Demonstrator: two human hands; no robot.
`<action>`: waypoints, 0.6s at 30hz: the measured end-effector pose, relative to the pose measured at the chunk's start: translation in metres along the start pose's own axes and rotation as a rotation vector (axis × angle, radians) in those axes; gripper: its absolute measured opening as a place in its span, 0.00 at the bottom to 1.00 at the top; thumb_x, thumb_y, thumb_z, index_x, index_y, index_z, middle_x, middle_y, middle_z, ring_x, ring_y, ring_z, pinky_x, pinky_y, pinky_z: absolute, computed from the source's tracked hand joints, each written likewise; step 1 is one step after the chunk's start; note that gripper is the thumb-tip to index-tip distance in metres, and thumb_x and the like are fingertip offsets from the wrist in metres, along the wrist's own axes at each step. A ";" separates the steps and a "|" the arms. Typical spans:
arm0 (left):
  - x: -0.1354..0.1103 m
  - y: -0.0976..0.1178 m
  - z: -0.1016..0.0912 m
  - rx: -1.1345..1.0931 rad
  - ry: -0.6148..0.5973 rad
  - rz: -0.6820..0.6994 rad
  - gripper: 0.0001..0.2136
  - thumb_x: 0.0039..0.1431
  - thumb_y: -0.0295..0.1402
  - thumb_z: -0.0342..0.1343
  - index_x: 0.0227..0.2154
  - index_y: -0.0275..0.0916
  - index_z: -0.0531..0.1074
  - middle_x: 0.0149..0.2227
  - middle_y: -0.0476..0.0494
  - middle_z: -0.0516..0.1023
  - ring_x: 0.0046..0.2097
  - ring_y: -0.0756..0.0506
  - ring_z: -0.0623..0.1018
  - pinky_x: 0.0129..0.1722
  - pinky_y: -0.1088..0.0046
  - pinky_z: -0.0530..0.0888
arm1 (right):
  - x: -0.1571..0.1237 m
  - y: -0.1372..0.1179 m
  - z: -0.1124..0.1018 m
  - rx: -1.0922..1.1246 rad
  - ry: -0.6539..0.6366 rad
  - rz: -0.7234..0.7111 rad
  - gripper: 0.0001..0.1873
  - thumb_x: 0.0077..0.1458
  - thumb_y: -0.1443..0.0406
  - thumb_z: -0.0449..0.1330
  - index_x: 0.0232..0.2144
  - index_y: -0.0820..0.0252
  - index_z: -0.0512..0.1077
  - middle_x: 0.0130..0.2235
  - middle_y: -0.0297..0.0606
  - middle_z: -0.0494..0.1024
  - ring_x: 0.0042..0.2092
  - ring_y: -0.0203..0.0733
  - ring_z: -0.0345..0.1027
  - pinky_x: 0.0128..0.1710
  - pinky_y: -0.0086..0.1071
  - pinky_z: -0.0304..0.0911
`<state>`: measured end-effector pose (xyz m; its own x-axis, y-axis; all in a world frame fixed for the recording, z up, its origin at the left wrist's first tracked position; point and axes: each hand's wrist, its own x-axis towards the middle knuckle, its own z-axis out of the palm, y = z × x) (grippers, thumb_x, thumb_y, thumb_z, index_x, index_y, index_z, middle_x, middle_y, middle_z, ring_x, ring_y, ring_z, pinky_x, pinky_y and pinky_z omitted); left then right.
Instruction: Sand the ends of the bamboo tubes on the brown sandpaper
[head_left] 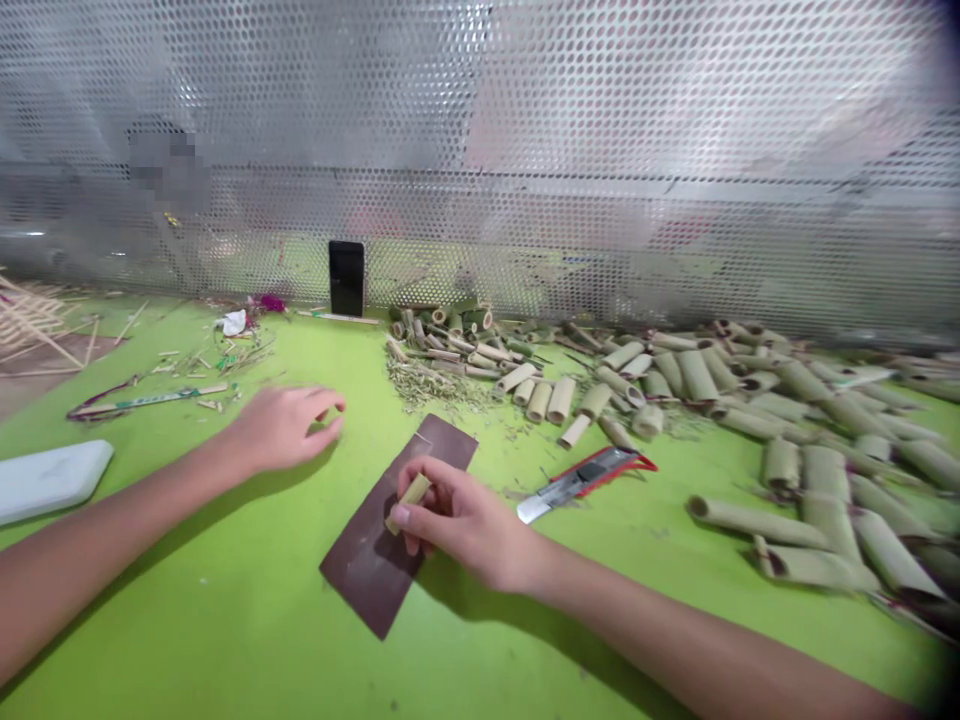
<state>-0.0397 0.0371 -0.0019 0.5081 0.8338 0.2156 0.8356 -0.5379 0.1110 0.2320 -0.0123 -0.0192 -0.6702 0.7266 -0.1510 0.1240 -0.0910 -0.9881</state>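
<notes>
My right hand (461, 525) pinches a short pale bamboo piece (409, 503) between thumb and fingers, just above a dark brown sheet of sandpaper (373, 570) lying on the green table (225, 620). My left hand (289, 430) is slightly blurred, hovering beyond the sheet's left edge with curved fingers and nothing in them. To the right of my right hand lies a utility knife (581, 485) with a red body and exposed blade, not touched by either hand.
Cut bamboo tubes (780, 465) lie heaped across the right side, with green shavings (427, 385) behind the sandpaper. A phone (346, 278) stands against a perforated metal screen (480, 100). Thin sticks (37, 325) lie far left, near a white pad (49, 480).
</notes>
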 end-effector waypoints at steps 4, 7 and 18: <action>-0.012 0.044 -0.005 -0.389 0.009 0.237 0.16 0.69 0.39 0.51 0.55 0.40 0.71 0.42 0.43 0.80 0.32 0.49 0.77 0.30 0.74 0.74 | 0.000 0.001 0.001 -0.006 -0.022 -0.035 0.24 0.57 0.47 0.67 0.41 0.60 0.69 0.29 0.32 0.75 0.30 0.36 0.69 0.30 0.32 0.65; -0.017 0.063 -0.005 -0.439 0.001 0.417 0.23 0.65 0.42 0.59 0.60 0.42 0.66 0.49 0.42 0.77 0.43 0.45 0.79 0.40 0.69 0.77 | 0.001 0.000 0.003 0.007 -0.008 -0.069 0.26 0.57 0.46 0.67 0.43 0.61 0.71 0.29 0.31 0.73 0.29 0.35 0.68 0.30 0.32 0.65; -0.016 0.062 0.010 -0.415 0.187 0.493 0.26 0.65 0.49 0.60 0.59 0.39 0.68 0.45 0.42 0.79 0.41 0.46 0.80 0.40 0.71 0.75 | 0.002 -0.003 0.001 0.001 -0.036 -0.049 0.27 0.55 0.47 0.69 0.44 0.63 0.74 0.29 0.32 0.73 0.29 0.35 0.67 0.30 0.31 0.63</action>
<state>0.0059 -0.0077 -0.0081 0.7340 0.4631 0.4968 0.3467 -0.8845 0.3123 0.2297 -0.0119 -0.0168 -0.7013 0.7054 -0.1030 0.0895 -0.0562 -0.9944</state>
